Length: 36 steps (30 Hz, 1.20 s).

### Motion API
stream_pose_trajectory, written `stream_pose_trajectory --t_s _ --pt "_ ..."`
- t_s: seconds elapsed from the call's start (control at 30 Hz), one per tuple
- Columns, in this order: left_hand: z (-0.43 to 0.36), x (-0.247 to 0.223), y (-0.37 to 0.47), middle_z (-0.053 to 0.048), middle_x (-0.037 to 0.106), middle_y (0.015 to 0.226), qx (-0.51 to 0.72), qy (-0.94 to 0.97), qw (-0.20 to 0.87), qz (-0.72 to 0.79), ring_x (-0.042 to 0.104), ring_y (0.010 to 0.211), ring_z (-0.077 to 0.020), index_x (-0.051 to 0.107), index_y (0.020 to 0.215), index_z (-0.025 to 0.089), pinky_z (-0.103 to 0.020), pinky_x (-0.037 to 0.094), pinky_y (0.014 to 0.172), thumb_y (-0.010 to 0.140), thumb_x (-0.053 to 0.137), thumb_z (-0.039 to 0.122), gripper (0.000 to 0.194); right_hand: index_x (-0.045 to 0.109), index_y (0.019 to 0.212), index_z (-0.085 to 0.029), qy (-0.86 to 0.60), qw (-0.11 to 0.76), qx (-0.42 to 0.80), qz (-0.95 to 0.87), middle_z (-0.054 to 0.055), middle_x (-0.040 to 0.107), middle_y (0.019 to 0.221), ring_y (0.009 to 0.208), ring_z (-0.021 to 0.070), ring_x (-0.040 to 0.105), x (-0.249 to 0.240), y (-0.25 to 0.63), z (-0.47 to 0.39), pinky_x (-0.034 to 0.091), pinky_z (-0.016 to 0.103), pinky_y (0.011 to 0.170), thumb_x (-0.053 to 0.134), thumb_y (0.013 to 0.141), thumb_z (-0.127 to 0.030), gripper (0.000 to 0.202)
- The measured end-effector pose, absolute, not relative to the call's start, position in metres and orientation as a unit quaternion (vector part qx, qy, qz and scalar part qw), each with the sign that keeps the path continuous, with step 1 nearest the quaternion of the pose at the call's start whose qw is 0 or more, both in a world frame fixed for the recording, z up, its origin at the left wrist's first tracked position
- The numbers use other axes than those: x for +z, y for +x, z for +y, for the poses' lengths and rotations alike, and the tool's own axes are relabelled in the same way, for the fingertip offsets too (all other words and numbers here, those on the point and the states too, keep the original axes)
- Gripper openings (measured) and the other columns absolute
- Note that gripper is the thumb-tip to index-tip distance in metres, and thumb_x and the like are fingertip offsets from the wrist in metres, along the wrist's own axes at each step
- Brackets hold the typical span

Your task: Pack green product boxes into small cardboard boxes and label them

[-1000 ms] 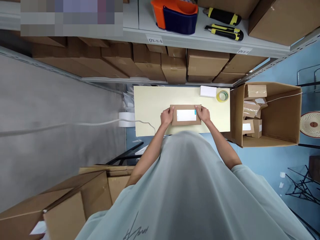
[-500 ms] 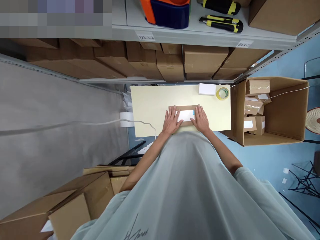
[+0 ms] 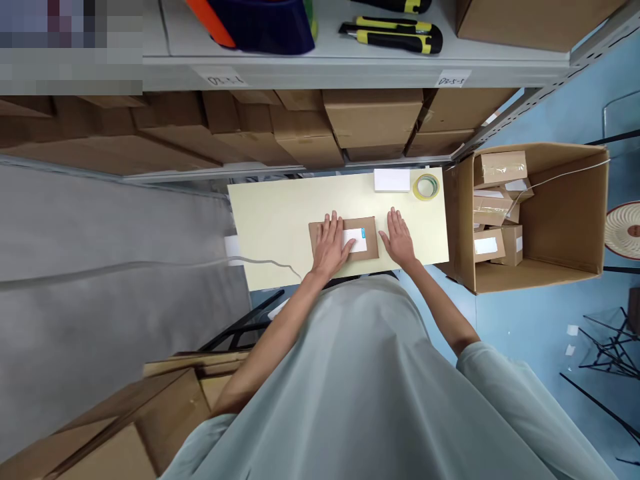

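On the pale yellow tabletop (image 3: 280, 213) lies a small flat cardboard box (image 3: 371, 235). A white label (image 3: 356, 241) with a blue mark is on its top face. My left hand (image 3: 329, 245) rests flat on the box's left part, fingers stretched out and thumb at the label, covering some of it. To the right of the box, apart from it, my right hand (image 3: 399, 239) is held over the tabletop with its fingers extended and nothing in it. A roll of tape (image 3: 426, 187) and a white box (image 3: 392, 180) stand at the table's back edge.
A large open carton (image 3: 565, 220) with several small parcels stands right of the table. Behind it, a shelf (image 3: 340, 73) carries cardboard boxes, box cutters (image 3: 395, 35) and a blue-orange container (image 3: 265, 23). Folded cardboard (image 3: 165, 407) lies lower left; a white cable (image 3: 150, 264) crosses the left side.
My right hand has come off the box and moved to its right. My left hand stays flat on the box, which now sits slightly tilted. The whole view has turned a little.
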<state>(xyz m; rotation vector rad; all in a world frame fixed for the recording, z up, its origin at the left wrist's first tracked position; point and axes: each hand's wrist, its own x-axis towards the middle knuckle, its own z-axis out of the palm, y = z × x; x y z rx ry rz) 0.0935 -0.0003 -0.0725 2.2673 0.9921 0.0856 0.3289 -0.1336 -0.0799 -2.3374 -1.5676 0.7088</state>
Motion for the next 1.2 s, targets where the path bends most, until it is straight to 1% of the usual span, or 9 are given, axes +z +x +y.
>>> stream_pose_trajectory --t_s 0.23,0.33,0.4,0.5,0.57,0.73,0.93,1.07,1.2 --pt "0.048 -0.086 0.208 -0.02 0.018 0.192 0.075 0.862 0.364 0.345 0.009 0.181 -0.0339 0.027 0.182 0.013 -0.059 0.011 0.148 0.114 0.05 0.06 0.085 0.029 0.183 -0.01 -0.809 0.103 0.242 -0.526 0.017 0.026 0.19 0.181 0.0315 0.014 -0.093 0.423 -0.099 0.012 0.06 0.148 0.03 0.121 -0.047 0.072" --pt "0.065 -0.1 0.265 -0.019 0.025 0.191 0.034 0.865 0.377 0.331 0.017 0.181 -0.0318 0.035 0.179 0.01 -0.05 0.014 0.149 0.113 0.059 0.047 0.08 0.037 0.179 -0.009 -0.792 0.107 0.251 -0.546 0.017 0.031 0.189 0.181 0.0308 0.014 -0.098 0.457 -0.073 0.007 0.061 0.148 0.039 0.119 -0.038 0.068" --pt "0.073 -0.109 0.296 -0.022 0.03 0.189 -0.008 0.867 0.379 0.324 0.023 0.179 -0.0335 0.041 0.176 0.007 -0.05 0.018 0.149 0.109 0.064 0.035 0.076 0.043 0.176 -0.01 -0.78 0.105 0.257 -0.561 0.016 0.036 0.187 0.181 0.0291 0.014 -0.103 0.475 -0.057 0.006 0.062 0.149 0.043 0.115 -0.03 0.065" --pt "0.077 -0.119 0.325 -0.022 0.033 0.187 -0.066 0.873 0.368 0.313 0.029 0.177 -0.0331 0.051 0.169 0.004 -0.049 0.025 0.147 0.103 0.06 0.015 0.068 0.051 0.171 -0.013 -0.761 0.11 0.279 -0.575 0.013 0.048 0.182 0.181 0.0271 0.017 -0.112 0.495 -0.04 0.008 0.061 0.15 0.047 0.109 -0.021 0.063" --pt "0.075 -0.122 0.334 -0.022 0.037 0.186 -0.085 0.875 0.36 0.314 0.035 0.175 -0.033 0.058 0.163 0.005 -0.05 0.033 0.145 0.1 0.055 0.008 0.063 0.055 0.169 -0.018 -0.749 0.118 0.299 -0.579 0.009 0.053 0.178 0.18 0.0262 0.021 -0.118 0.502 -0.035 0.01 0.06 0.15 0.046 0.106 -0.017 0.063" --pt "0.07 -0.12 0.34 -0.019 0.054 0.176 -0.099 0.882 0.321 0.33 0.052 0.163 -0.0345 0.075 0.139 0.015 -0.052 0.053 0.129 0.104 0.051 0.007 0.044 0.067 0.156 -0.027 -0.74 0.128 0.312 -0.583 0.003 0.059 0.174 0.178 0.0267 0.029 -0.128 0.511 -0.032 0.012 0.063 0.148 0.041 0.108 -0.016 0.056" --pt "0.08 -0.111 0.342 -0.021 0.065 0.164 -0.124 0.892 0.3 0.315 0.069 0.142 -0.0364 0.084 0.123 0.014 -0.052 0.057 0.122 0.104 0.048 0.006 0.041 0.081 0.132 -0.029 -0.741 0.156 0.329 -0.564 0.004 0.071 0.161 0.173 0.0353 0.036 -0.129 0.516 -0.026 0.014 0.074 0.145 0.052 0.107 -0.025 0.039" --pt "0.082 -0.108 0.344 -0.022 0.07 0.157 -0.127 0.896 0.294 0.308 0.072 0.135 -0.0375 0.085 0.119 0.014 -0.051 0.06 0.118 0.103 0.056 0.012 0.033 0.083 0.132 -0.032 -0.748 0.157 0.331 -0.553 0.004 0.076 0.154 0.172 0.0393 0.038 -0.131 0.517 -0.021 0.009 0.081 0.143 0.056 0.106 -0.032 0.038" --pt "0.082 -0.11 0.346 -0.022 0.073 0.15 -0.132 0.896 0.289 0.309 0.073 0.131 -0.0374 0.086 0.119 0.015 -0.05 0.06 0.117 0.1 0.06 0.012 0.032 0.086 0.122 -0.027 -0.762 0.139 0.323 -0.544 0.009 0.079 0.147 0.171 0.0414 0.039 -0.132 0.519 -0.014 0.003 0.082 0.142 0.061 0.103 -0.03 0.032"
